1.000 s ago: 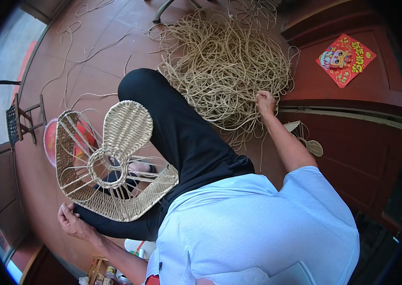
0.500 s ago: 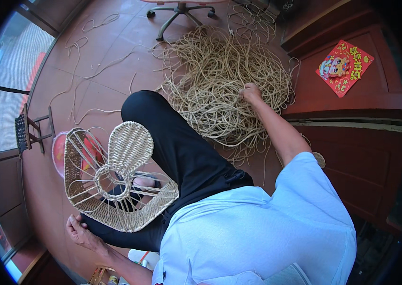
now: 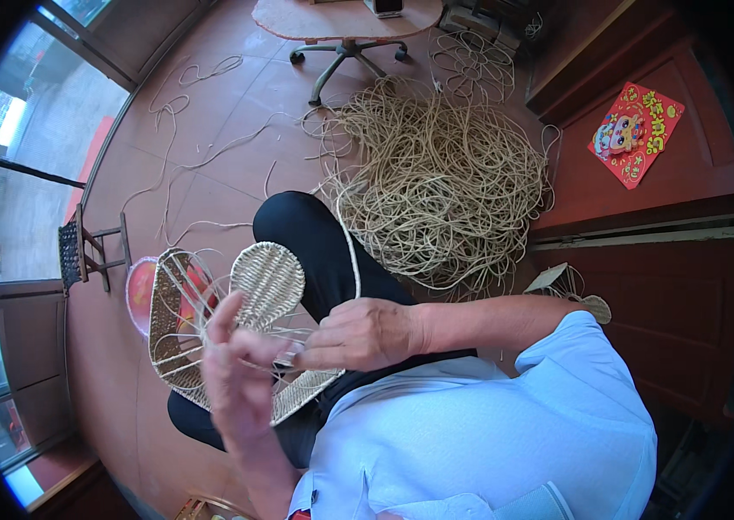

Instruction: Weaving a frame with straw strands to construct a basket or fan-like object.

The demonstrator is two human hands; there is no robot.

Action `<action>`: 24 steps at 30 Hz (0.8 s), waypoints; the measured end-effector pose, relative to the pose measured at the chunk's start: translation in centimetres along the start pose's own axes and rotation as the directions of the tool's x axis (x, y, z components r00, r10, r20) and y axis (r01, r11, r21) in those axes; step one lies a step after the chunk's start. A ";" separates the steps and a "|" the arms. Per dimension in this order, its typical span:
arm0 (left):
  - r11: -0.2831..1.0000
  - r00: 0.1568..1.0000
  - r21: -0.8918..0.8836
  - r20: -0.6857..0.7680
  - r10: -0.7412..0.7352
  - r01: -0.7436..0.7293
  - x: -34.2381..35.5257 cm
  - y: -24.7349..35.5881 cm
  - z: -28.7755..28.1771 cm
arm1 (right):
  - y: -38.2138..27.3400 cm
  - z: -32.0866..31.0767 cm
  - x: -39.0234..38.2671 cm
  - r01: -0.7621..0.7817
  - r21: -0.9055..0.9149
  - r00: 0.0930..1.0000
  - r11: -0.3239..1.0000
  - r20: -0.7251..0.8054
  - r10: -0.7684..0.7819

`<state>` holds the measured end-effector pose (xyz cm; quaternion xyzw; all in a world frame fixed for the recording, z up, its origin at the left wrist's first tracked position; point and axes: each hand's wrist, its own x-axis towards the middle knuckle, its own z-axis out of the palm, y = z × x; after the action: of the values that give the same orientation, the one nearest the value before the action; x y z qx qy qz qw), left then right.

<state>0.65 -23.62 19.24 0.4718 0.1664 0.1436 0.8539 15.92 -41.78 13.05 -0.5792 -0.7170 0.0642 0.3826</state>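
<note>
A half-made woven basket [image 3: 174,357] of straw-coloured cord rests across my lap, with loose strands sticking out of it. A rounded woven flap [image 3: 268,284] stands out from its middle. My right hand [image 3: 358,336] is closed over the basket, gripping a length of cord [image 3: 351,247] that runs up toward the pile. Beside it my left hand [image 3: 241,373] is raised, slightly blurred, with its fingers apart and one of them reaching toward my right fingertips. Both hands hide part of the basket's ring and near wall.
A big tangled heap of cord [image 3: 436,191] lies on the tiled floor ahead, with loose strands trailing left. A wheeled table [image 3: 349,24] stands beyond it. At the left are a small stool [image 3: 94,247] and a pink-red round item [image 3: 140,295]. Red cabinet doors [image 3: 644,321] flank the right.
My right hand has come back from the heap to the basket, bringing a cord with it. My left hand has risen from beside the basket to in front of it.
</note>
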 end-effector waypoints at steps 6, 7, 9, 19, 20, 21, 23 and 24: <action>0.989 0.824 0.011 -0.552 0.126 -0.144 -10.7 7.7 -16.3 | 9.6 -3.5 -6.3 -0.232 -0.160 0.963 0.959 -0.180 0.203; 0.986 0.707 0.019 -0.695 0.133 -0.167 -13.0 9.5 -18.6 | 11.5 -4.9 -7.9 -0.262 -0.292 0.961 0.920 -0.169 0.220; 0.976 0.578 0.079 -0.795 0.186 -0.205 -19.3 13.6 -25.2 | 13.8 -8.1 -9.4 -0.380 -0.320 0.924 0.868 -0.169 0.343; 0.954 0.459 0.074 -0.864 0.207 -0.291 -38.3 22.8 -37.6 | 23.6 -12.1 -14.0 -0.601 -0.374 0.799 0.706 -0.270 0.537; 0.957 0.357 0.069 -0.918 0.171 -0.281 -37.4 22.8 -36.3 | 23.7 -13.1 -14.4 -0.699 -0.343 0.711 0.627 -0.240 0.661; 0.959 0.249 0.067 -0.958 0.139 -0.277 -36.1 23.0 -35.0 | 24.8 -13.9 -15.9 -0.725 -0.387 0.678 0.570 -0.258 0.688; 0.964 0.217 0.053 -0.970 0.111 -0.259 -36.4 24.0 -34.3 | 25.2 -15.0 -16.6 -0.734 -0.454 0.651 0.506 -0.256 0.715; 0.970 0.196 0.031 -0.977 0.080 -0.239 -36.8 24.4 -34.5 | 25.5 -15.5 -16.7 -0.740 -0.520 0.616 0.427 -0.268 0.741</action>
<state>-49.24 0.25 28.37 0.2366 0.6043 0.5048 0.5692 46.08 -53.78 2.31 -0.9209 -0.3719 0.0019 0.1165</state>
